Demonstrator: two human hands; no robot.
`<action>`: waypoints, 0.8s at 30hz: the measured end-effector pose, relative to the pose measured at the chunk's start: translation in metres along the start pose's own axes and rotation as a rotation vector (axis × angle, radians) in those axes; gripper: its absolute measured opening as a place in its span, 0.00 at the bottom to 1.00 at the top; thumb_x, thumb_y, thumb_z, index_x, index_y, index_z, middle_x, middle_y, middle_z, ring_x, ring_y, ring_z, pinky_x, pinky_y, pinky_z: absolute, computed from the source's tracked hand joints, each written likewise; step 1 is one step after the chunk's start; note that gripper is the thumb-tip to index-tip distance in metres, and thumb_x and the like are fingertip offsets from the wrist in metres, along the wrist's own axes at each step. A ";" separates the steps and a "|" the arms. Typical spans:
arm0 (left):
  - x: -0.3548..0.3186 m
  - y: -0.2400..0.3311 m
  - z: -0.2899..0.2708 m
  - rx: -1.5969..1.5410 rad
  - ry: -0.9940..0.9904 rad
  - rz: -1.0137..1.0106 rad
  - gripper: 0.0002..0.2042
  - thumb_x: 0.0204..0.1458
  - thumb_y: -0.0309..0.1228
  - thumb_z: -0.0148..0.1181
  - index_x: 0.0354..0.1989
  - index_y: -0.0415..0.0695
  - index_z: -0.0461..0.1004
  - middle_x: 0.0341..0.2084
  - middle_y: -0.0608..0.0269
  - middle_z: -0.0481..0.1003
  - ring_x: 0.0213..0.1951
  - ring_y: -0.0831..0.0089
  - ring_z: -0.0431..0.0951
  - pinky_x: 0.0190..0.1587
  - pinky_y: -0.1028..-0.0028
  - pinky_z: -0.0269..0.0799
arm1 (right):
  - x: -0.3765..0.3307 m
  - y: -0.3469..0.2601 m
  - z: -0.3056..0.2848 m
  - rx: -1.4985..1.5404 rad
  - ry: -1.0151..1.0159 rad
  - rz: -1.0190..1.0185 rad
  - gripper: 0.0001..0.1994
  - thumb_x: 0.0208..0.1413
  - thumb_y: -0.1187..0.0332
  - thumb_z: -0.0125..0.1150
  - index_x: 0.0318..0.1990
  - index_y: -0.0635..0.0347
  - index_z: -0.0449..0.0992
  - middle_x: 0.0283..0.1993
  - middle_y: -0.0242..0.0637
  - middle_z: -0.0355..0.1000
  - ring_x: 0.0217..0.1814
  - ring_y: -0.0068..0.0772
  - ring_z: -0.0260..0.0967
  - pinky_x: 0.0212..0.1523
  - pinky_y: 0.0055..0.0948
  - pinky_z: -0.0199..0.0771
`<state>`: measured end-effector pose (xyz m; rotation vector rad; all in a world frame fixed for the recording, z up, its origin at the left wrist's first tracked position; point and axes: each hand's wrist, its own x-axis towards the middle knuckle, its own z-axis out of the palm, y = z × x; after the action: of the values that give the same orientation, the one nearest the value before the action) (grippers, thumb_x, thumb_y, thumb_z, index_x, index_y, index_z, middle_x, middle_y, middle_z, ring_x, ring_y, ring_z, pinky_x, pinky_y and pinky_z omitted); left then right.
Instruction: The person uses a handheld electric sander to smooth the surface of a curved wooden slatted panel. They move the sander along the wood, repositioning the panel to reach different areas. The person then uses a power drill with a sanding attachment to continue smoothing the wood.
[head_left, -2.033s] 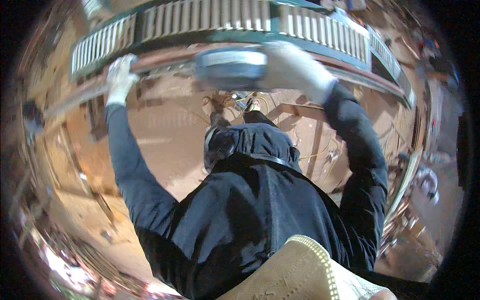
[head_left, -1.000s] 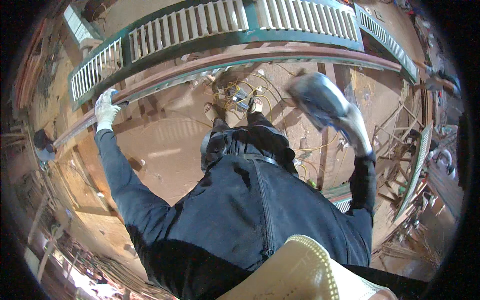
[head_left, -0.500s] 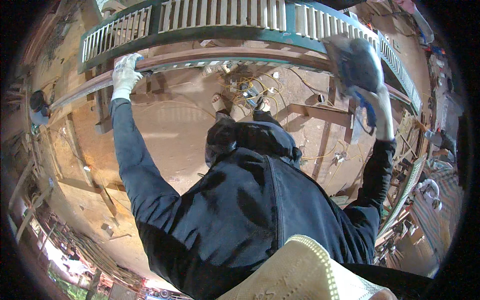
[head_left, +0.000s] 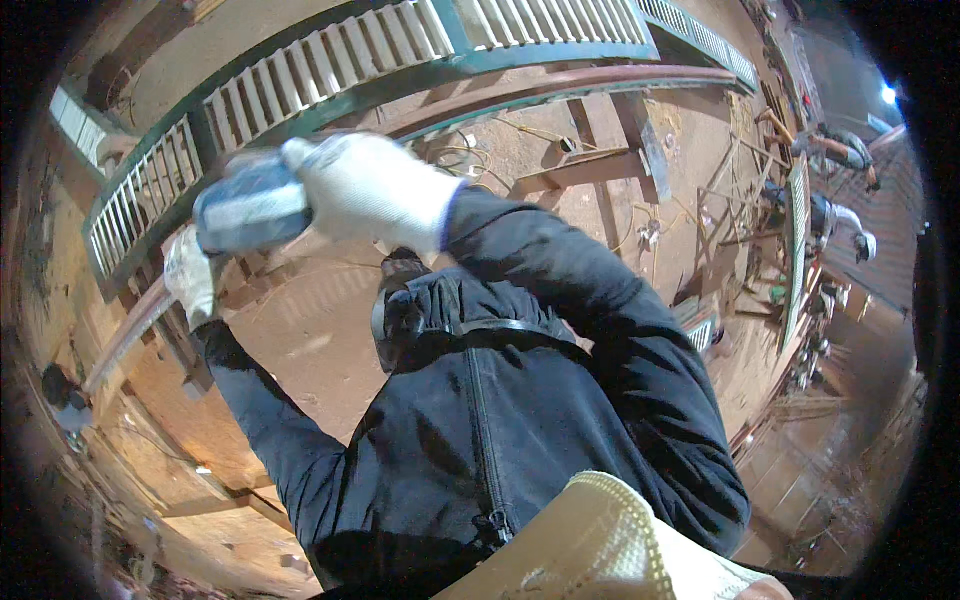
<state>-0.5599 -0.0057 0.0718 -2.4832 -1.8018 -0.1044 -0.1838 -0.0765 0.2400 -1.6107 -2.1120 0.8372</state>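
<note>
My left hand (head_left: 190,278), in a white knit glove, is wrapped round the left part of a long brown rail (head_left: 135,328). My right hand (head_left: 365,190), gloved the same way and smeared by motion, is closed on a rounded blue thing (head_left: 255,205) with a pale band. Blur hides its exact kind. The blue thing is just above and to the right of my left hand and covers part of the rail. Beyond the hands runs a long green frame (head_left: 550,55) with rows of pale slats, roughly parallel to the rail.
Yellow cables (head_left: 490,165) lie on the brown floor under the rail. A brown beam (head_left: 580,170) lies to their right. Another slatted panel (head_left: 796,250) stands far right, near two people (head_left: 840,220). Boards (head_left: 205,495) lie at lower left.
My right hand has swung from the far right across to the left with the blue thing, close to my left hand. My left hand still grips the rail. The view has turned rightward.
</note>
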 end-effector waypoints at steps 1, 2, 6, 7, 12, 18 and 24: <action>0.002 0.000 0.002 0.009 -0.015 -0.016 0.18 0.47 0.35 0.58 0.48 0.50 0.75 0.44 0.59 0.77 0.50 0.59 0.76 0.54 0.63 0.68 | 0.003 -0.002 0.007 0.004 0.009 0.002 0.14 0.45 0.70 0.60 0.40 0.67 0.71 0.31 0.53 0.75 0.36 0.53 0.76 0.37 0.45 0.76; 0.007 0.004 0.004 0.012 -0.030 -0.026 0.19 0.49 0.36 0.57 0.51 0.50 0.75 0.45 0.58 0.77 0.50 0.58 0.76 0.53 0.63 0.69 | 0.001 0.000 0.008 0.003 0.019 0.009 0.14 0.42 0.69 0.61 0.37 0.67 0.73 0.32 0.53 0.76 0.36 0.53 0.76 0.38 0.44 0.76; 0.014 0.013 -0.031 0.177 -0.161 -0.082 0.26 0.39 0.42 0.67 0.50 0.50 0.75 0.45 0.56 0.77 0.48 0.57 0.76 0.51 0.62 0.71 | -0.012 0.015 -0.024 0.026 -0.054 0.081 0.20 0.44 0.68 0.63 0.46 0.65 0.71 0.31 0.51 0.75 0.38 0.52 0.76 0.37 0.45 0.75; 0.008 0.005 -0.031 0.219 -0.141 -0.054 0.28 0.37 0.43 0.70 0.50 0.50 0.75 0.45 0.56 0.77 0.48 0.56 0.76 0.51 0.62 0.71 | -0.021 0.029 -0.031 0.000 -0.004 0.098 0.24 0.41 0.64 0.66 0.48 0.64 0.71 0.32 0.51 0.75 0.38 0.51 0.76 0.38 0.44 0.75; 0.028 0.051 -0.056 0.038 -0.187 -0.134 0.32 0.30 0.40 0.75 0.50 0.49 0.74 0.44 0.56 0.77 0.47 0.56 0.76 0.51 0.61 0.71 | -0.088 0.135 -0.096 -0.090 0.087 0.390 0.28 0.33 0.54 0.72 0.44 0.61 0.77 0.32 0.52 0.76 0.34 0.50 0.76 0.36 0.41 0.74; 0.016 0.044 -0.032 0.034 -0.206 -0.115 0.26 0.34 0.29 0.69 0.49 0.50 0.75 0.44 0.57 0.77 0.50 0.57 0.75 0.54 0.62 0.70 | -0.163 0.217 -0.183 0.327 0.296 0.647 0.15 0.48 0.69 0.66 0.43 0.66 0.76 0.32 0.30 0.75 0.29 0.25 0.70 0.35 0.28 0.73; 0.015 0.037 -0.045 0.123 -0.109 -0.051 0.23 0.35 0.31 0.67 0.46 0.53 0.76 0.46 0.61 0.76 0.51 0.59 0.73 0.56 0.61 0.68 | -0.202 0.316 -0.224 0.317 0.271 0.773 0.17 0.47 0.68 0.67 0.46 0.61 0.74 0.32 0.30 0.73 0.26 0.21 0.68 0.29 0.23 0.70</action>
<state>-0.5204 -0.0080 0.1178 -2.4020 -1.8518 0.1376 0.2442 -0.1595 0.2221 -2.2122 -1.0807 1.0260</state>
